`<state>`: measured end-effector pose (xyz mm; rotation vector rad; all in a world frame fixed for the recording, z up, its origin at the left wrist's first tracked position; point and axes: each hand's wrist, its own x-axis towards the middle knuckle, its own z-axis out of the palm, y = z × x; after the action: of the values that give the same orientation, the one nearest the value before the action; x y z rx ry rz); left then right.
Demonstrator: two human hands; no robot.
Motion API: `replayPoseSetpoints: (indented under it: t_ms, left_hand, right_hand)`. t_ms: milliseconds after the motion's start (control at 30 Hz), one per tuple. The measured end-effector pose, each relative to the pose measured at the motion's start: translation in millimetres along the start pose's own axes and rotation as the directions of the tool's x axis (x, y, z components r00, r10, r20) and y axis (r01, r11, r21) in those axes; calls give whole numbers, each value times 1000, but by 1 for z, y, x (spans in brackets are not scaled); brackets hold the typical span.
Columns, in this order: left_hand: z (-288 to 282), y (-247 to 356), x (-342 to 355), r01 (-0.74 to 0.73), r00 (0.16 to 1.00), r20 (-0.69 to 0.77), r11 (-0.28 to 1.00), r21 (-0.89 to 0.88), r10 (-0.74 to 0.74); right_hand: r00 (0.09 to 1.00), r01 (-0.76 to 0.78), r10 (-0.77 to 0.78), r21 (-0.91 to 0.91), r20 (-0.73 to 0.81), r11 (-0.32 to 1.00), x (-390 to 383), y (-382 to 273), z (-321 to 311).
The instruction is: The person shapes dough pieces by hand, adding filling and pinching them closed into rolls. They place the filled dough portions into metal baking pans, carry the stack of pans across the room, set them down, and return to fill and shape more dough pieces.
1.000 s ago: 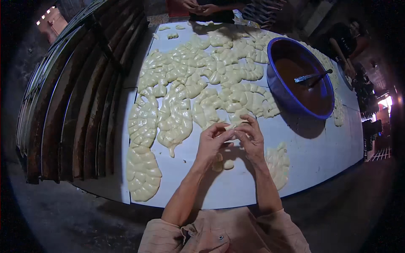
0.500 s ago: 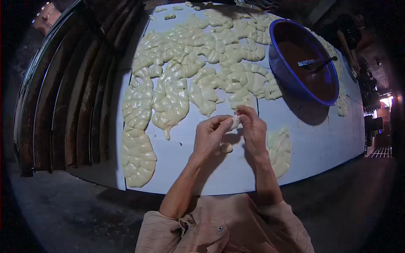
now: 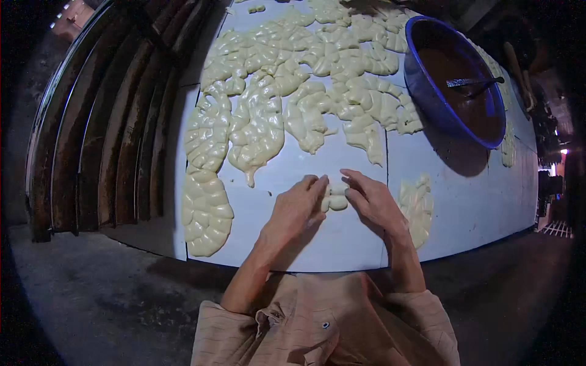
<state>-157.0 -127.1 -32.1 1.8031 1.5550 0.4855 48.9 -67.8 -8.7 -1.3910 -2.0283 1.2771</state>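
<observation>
Two small pale dough pieces [image 3: 337, 202] lie side by side on the white table, between my hands. My left hand [image 3: 296, 204] is closed against their left end, its bent fingers pressed together and partly covering them. At their right end, my right hand [image 3: 373, 201] has its fingers apart, the index finger stretched beyond the pieces and the thumb close to or touching them. Fingers hide part of the dough, so the exact contact is unclear. Beyond my hands, flattened sheets of glossy cream-coloured dough [image 3: 256, 131] spread over the table, made of many joined lumps.
A deep blue basin [image 3: 421, 91] of brown contents stands at the right, a dark-handled utensil [image 3: 473, 82] resting in it. Another dough patch [image 3: 417, 210] lies beside my right forearm. Dark ridged metal trays [image 3: 104, 134] stand at the left. The table's front edge is close to me.
My hands have moved apart from a close pinch on a small dough piece and come down to the table. Two dough pieces now lie together between them. The view has shifted slightly.
</observation>
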Motion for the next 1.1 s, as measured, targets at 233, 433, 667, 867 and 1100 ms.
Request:
replayPoseSetpoints:
  t_ms: [233, 433, 667, 867, 1100]
  left_hand:
    - [8, 0, 6, 40, 996, 83, 999, 17, -41]
    - [-33, 11, -25, 116, 993, 6, 992, -54, -116]
    - [-123, 7, -123, 208, 977, -27, 969, -131, -213]
    - [-227, 4, -249, -12, 994, -110, 992, -128, -3]
    - [-423, -8, -413, -489, 788, -355, 862, 136, 503]
  right_hand:
    - [950, 287, -245, -229, 196, 930, 3, 14, 3]
    - [911, 402, -406, -385, 74, 831, 4, -1, 8]
    - [748, 642, -609, -517, 262, 566, 20, -10, 55]
    - [981, 129, -99, -182, 168, 975, -21, -94, 61]
    - [951, -177, 68, 349, 303, 920, 12, -158, 75]
